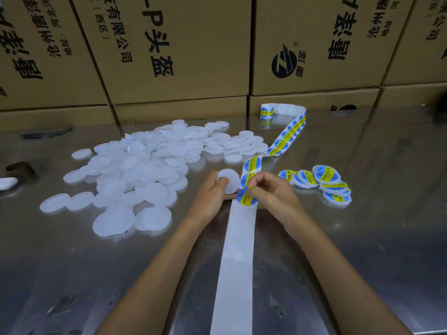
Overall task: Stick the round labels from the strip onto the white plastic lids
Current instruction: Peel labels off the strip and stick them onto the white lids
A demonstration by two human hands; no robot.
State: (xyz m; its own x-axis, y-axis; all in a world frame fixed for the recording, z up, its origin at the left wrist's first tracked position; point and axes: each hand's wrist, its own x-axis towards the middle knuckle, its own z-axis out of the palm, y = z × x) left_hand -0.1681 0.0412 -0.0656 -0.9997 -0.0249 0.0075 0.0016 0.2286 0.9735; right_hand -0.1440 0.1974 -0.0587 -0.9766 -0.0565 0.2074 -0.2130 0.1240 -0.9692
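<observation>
The person's left hand holds one white lid tilted up off the metal table, thumb curled across its face and fingers behind it. Just to its right, the right hand pinches the edge of a round blue and yellow label between thumb and fingertips; the label sits at the point where the strip goes bare. From there the bare white backing runs toward the near edge between the two forearms. Going the other way, the strip, carrying more labels, winds to the far right and ends in a small roll standing near the cardboard boxes.

A wide heap of plain lids spreads over the left half of the table, some stacked, some flat. To the right of the hands lies a small cluster of labelled lids, overlapping one another. The boxes line the far side, printed with black characters.
</observation>
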